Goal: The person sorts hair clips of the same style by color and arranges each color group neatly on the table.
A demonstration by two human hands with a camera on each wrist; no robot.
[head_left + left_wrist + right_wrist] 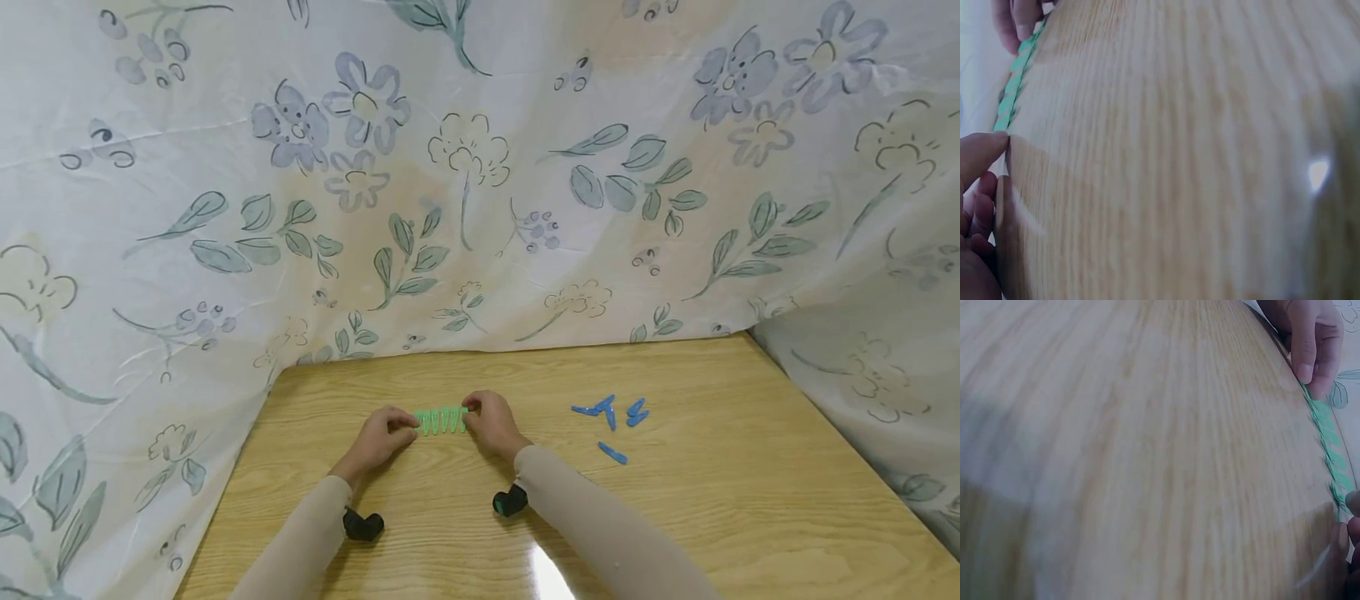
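Observation:
A row of several green snap hair clips (pixel 442 420) lies side by side on the wooden table, their narrow ends toward me. At the row's left end my left hand (pixel 381 437) pinches the outermost clip between thumb and fingers. My right hand (pixel 491 423) holds the clip at the right end, fingers curled over its far tip. Seen from the left wrist, the green strip (pixel 1015 87) runs away low along the tabletop between both hands. In the right wrist view the clips (pixel 1332 450) overlap closely, with the left hand (pixel 1313 344) at the far end.
Several blue hair clips (pixel 603 407) lie loosely scattered to the right of my right hand, one blue clip (pixel 612 452) nearer to me. A floral cloth (pixel 465 208) hangs behind the wooden table (pixel 697 500) and along its sides. Each wrist wears a black camera strap piece (pixel 363 526).

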